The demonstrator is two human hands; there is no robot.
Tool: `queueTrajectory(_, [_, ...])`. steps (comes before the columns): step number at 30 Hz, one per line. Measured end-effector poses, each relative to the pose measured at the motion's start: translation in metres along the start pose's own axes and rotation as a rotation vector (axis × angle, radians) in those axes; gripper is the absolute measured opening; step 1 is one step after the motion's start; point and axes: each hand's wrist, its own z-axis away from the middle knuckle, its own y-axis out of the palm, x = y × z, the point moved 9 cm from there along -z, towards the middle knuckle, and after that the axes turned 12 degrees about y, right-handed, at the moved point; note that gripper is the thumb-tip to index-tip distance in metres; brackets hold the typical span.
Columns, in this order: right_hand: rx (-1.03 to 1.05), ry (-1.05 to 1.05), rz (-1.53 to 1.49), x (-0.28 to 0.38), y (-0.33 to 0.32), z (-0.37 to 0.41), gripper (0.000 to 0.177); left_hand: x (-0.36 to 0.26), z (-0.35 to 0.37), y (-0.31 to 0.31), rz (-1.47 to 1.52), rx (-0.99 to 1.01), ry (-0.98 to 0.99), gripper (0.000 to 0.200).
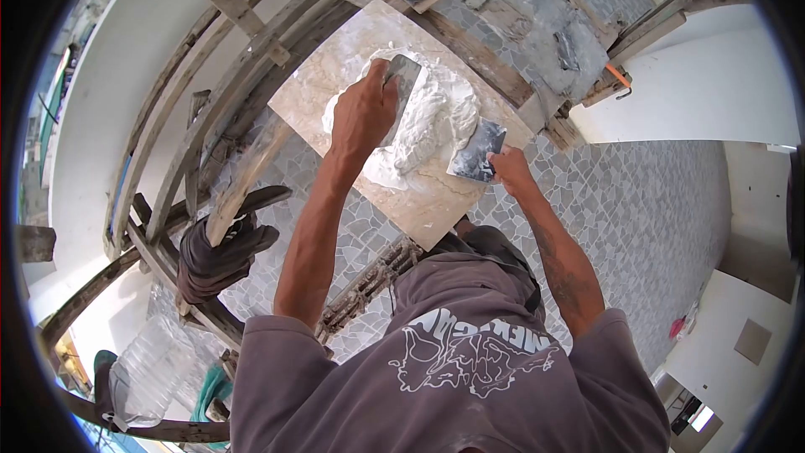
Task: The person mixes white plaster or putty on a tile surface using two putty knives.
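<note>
1. On the beige slab point(423, 218), just ahead of my shirt point(478, 310), the white paste point(440, 105) sits in a thick, uneven mound over the middle; the near corner shows mostly bare.
2. Left hand point(362, 117): fingers wrapped about a flat trowel point(406, 80), its handle hidden beneath them, blade over the mound. Possible fault: edge bites too deep and shoves a lump outward. Cause would be a wrist rolled too steep.
3. Right hand point(510, 169): thumb and fingers pinching a scraper point(480, 149) at its near end, blade smeared white beside the mound's right edge. Whether it bears on the slab, cannot tell. Held from one end, it could twist under a heavy load.
4. Spill risk: paste comes near the slab's near-left edge, with stone-patterned floor point(637, 218) below. One hard sweep that way might drop some.
5. Footing: a timber beam point(482, 54) runs along the far-right side; what bears the near corner is hidden from me. If little does, leaning there could tip the slab.
6. Dirt: that beam looks rough and stained. Grit knocked loose by a careless blade could get into the paste.
</note>
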Motion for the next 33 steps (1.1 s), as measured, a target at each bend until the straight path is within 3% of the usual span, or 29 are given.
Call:
queueTrajectory(5, [0.034,-0.007,-0.123,0.024,0.064,0.001,0.014,-0.011,0.008,0.001,0.018,-0.008,0.024,0.03])
queueTrajectory(17, [0.103,-0.164,-0.094,0.112,0.087,0.059,0.02,-0.032,0.001,0.043,0.024,0.197,0.05,0.021])
queueTrajectory(20, [0.116,-0.225,-0.091,0.128,0.088,0.061,0.021,-0.024,0.0,0.057,-0.012,0.141,0.111,0.019])
queueTrajectory(24, [0.062,-0.222,0.13,0.144,0.082,0.082,0.016,-0.005,-0.01,0.055,-0.111,0.125,0.089,0.023])
queueTrajectory(27, [-0.009,-0.221,0.278,0.117,0.055,0.078,0.018,0.013,-0.011,0.046,-0.137,0.135,0.061,0.025])
queueTrajectory(33, [0.082,0.197,-0.244,-0.027,0.041,0.077,0.022,0.033,-0.006,0.022,-0.076,0.119,0.023,0.029])
